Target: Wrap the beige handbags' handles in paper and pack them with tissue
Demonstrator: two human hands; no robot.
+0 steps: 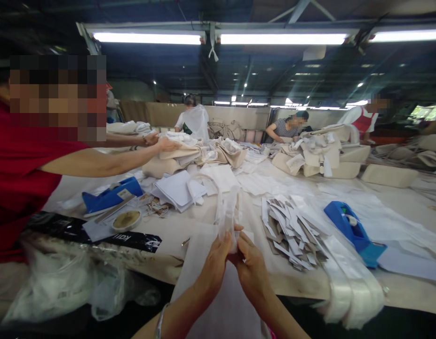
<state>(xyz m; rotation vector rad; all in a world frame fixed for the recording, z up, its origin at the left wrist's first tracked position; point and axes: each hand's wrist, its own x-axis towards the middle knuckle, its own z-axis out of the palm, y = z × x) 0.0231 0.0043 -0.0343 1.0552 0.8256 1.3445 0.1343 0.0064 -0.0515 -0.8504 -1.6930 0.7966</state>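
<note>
My left hand (215,262) and my right hand (252,262) meet in front of me at the table's near edge. Both are closed round a pale strap wrapped in translucent plastic (229,214), which stands up between the fingers. Its far part curves away in a loop to the left. White sheet material (200,256) lies beneath my hands and hangs over the edge. To the right of my right hand lies a pile of white and grey strips (291,230).
Blue tape dispensers stand left (114,194) and right (352,230). A tape roll (126,220) and white papers (177,188) lie left. Plastic strips (355,287) hang over the front edge. Beige bags (323,155) are heaped farther back. A person in red (23,174) reaches in from the left; several others work beyond.
</note>
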